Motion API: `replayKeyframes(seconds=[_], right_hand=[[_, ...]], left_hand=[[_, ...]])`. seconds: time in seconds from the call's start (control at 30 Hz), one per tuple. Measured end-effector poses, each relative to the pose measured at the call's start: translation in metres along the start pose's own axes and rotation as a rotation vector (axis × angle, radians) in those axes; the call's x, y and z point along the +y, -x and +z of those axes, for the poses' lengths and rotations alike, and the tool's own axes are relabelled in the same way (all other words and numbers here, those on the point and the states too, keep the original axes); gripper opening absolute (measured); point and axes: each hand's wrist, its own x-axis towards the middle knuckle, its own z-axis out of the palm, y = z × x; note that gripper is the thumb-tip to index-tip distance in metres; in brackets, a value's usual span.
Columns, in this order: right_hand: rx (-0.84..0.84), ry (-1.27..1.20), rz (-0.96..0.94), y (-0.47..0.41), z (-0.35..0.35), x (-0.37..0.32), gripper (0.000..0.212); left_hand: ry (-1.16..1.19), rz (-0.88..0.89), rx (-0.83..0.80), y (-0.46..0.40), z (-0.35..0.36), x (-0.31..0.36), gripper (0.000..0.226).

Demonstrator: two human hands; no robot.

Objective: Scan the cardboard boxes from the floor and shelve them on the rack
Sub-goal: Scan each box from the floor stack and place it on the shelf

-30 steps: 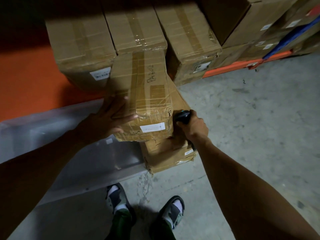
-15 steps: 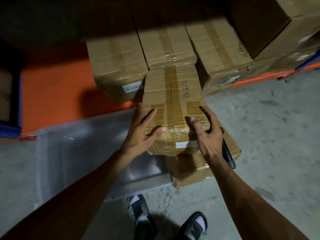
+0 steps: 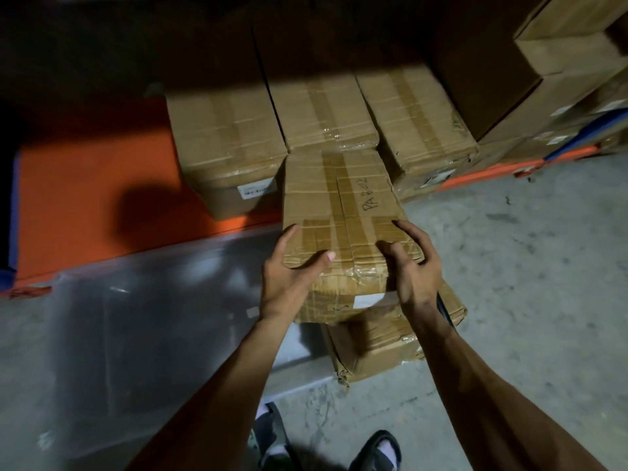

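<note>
Three taped cardboard boxes (image 3: 326, 113) already sit side by side on the orange rack shelf (image 3: 85, 192) in the upper middle of the frame, so by the look of it a good part of the shelving is done. The box marked "PA B02" (image 3: 343, 212) lies at the centre of the frame, its far end up against the shelved row and its near end resting on another cardboard box (image 3: 373, 348) that stands on the concrete floor (image 3: 509, 283). Both hands grip its near end: the left hand (image 3: 289, 277) wraps the near left corner with the thumb across the top, and the right hand (image 3: 413, 270) curls over the near right corner, fingers on the top face. A dark object (image 3: 445, 309) shows by the right wrist — possibly the scanner, though too little of it is visible to tell. What seems left is to seat this box on the rack and then deal with the lower one; whether either has been scanned cannot be told here. The cardboard is brown, creased and dented at the corners, bound with wide tan tape and glossy clear film that catches the light, and a small white label (image 3: 368, 300) sits on its near face. A translucent plastic bin (image 3: 136, 317) — smooth and cloudy — fills the lower left, and larger cartons (image 3: 560, 79) stack at the upper right.
</note>
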Motion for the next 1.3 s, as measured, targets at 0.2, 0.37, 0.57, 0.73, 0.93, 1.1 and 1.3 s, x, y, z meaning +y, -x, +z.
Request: replayKeyframes(seconds=[0.2, 0.37, 0.57, 0.73, 0.93, 1.1, 1.3], right_hand=[[0.05, -0.063, 0.078, 0.044, -0.001, -0.081, 0.042], [0.074, -0.072, -0.023, 0.095, -0.027, -0.16, 0.033], [0.092, -0.134, -0.23, 0.155, -0.092, -0.244, 0.041], [0.048, -0.219, -0.385, 0.212, -0.156, -0.325, 0.032], [0.04, -0.283, -0.56, 0.27, -0.184, -0.424, 0.039], [-0.036, -0.344, -0.605, 0.293, -0.157, -0.489, 0.039], [-0.14, -0.368, -0.6, 0.288, -0.088, -0.541, 0.033]], left_hand=[[0.024, -0.043, -0.032, 0.035, -0.009, 0.081, 0.091], [-0.042, 0.043, -0.04, 0.093, -0.007, 0.164, 0.09], [-0.074, 0.212, -0.044, 0.182, 0.018, 0.253, 0.089], [-0.129, 0.442, -0.031, 0.271, 0.041, 0.332, 0.078], [-0.077, 0.618, 0.001, 0.349, 0.041, 0.42, 0.079], [-0.184, 0.756, 0.156, 0.374, 0.008, 0.49, 0.08], [-0.219, 0.765, 0.242, 0.353, -0.037, 0.55, 0.08]])
